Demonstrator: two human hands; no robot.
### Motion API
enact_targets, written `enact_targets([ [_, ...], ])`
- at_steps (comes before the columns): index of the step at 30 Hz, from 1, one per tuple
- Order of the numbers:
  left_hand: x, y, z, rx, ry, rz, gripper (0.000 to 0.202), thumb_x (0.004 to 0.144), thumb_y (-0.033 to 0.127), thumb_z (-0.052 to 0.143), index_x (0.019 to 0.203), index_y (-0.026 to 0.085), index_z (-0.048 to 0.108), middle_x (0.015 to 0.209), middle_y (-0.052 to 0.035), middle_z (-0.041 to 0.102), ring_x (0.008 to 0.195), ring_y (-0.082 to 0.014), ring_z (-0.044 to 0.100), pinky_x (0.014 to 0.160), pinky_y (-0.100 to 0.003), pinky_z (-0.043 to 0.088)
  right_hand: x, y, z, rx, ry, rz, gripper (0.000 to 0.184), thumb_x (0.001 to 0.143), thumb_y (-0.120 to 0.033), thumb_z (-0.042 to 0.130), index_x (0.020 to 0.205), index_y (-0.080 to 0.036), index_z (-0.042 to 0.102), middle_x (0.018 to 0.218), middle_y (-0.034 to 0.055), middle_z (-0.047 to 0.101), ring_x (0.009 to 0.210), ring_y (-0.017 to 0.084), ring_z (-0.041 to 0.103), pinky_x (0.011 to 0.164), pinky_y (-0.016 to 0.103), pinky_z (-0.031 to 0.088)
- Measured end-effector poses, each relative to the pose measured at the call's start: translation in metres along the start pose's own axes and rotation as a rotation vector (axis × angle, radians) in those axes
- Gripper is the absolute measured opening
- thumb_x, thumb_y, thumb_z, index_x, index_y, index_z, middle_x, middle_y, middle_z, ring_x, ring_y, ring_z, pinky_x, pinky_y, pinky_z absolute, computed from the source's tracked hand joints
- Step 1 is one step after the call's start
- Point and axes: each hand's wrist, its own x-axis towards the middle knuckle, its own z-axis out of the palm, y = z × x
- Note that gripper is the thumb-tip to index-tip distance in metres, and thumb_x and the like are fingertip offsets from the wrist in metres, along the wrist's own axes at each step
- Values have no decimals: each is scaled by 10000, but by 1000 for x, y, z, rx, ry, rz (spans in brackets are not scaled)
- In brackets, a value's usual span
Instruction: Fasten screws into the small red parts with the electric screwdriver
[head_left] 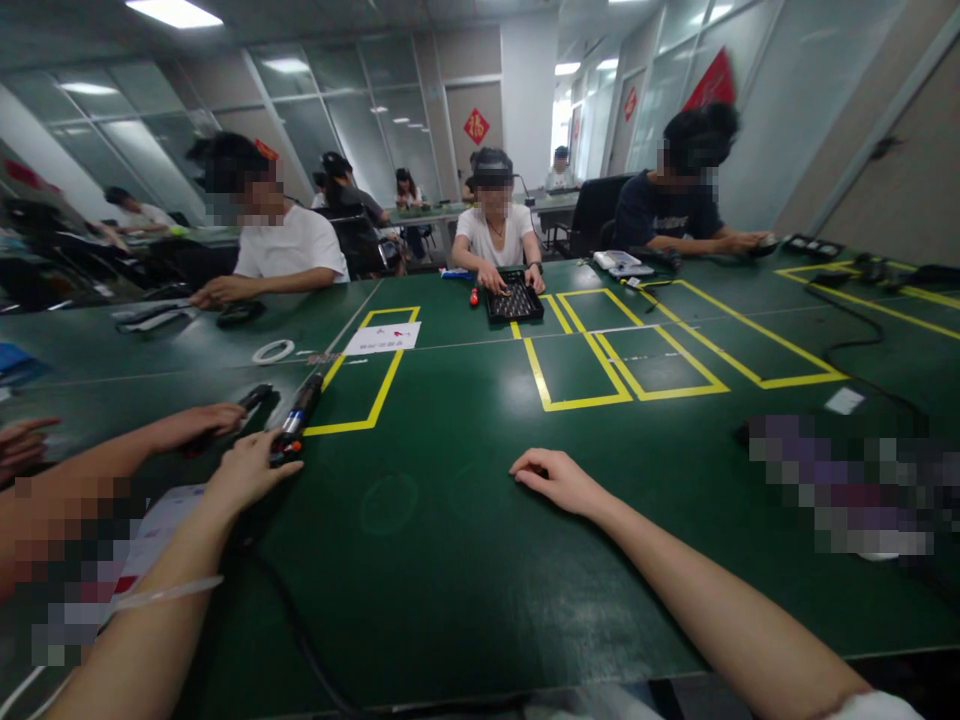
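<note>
At the left, my left hand [251,470] is at the lower end of a black tube-shaped tool [301,412] with a small orange part. Its fingers lie round that end and the thumb stretches along the near side; the tool's exact kind is unclear. My right hand [556,480] rests on the green table [450,600], fingers loosely curled together with nothing visible in them. Just left of the tool, another person's hand [206,425] is at a dark object [255,402], partly hidden.
Yellow tape rectangles mark the table, with a white sheet [382,338] across one. A white ring of tape [274,352] lies near it. Opposite, a person works over a black tray [514,298]. A black cable [300,630] runs beside my left arm.
</note>
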Motion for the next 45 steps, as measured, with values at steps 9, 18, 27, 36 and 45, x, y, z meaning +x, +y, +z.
enact_targets([
  [9,-7,8,26,298,46,-65,458,906,470,362,1100,93,536,1164,-163,561,1003,-302,556,726,-321,448,0,-1,0,2,-2,9,184,891,-227,539,981,-178,691,910,45,685,816,162,605,744,268,460],
  [18,-29,116,16,-342,18,267,336,840,440,513,1008,161,592,949,-73,680,890,-210,634,800,-291,460,1,-4,-1,31,8,32,184,885,-250,546,962,-178,696,884,39,690,787,159,601,722,268,450],
  [27,-89,246,63,-978,-654,684,420,884,399,481,1211,152,574,877,-49,628,777,-153,558,748,-283,434,3,6,1,419,43,82,308,840,-314,606,1101,-162,546,796,6,640,670,113,568,646,235,452],
  [36,-97,246,97,-1246,-776,440,420,876,506,473,1079,144,542,768,-32,603,665,-123,564,635,-253,429,2,7,5,431,59,66,295,838,-415,628,978,-160,580,806,15,625,681,113,555,643,233,440],
  [45,-96,241,97,-1197,-819,533,327,834,445,573,928,131,576,813,-40,623,708,-121,561,678,-260,435,2,6,4,379,44,70,277,846,-417,604,978,-176,568,752,-8,596,635,106,523,613,229,411],
])
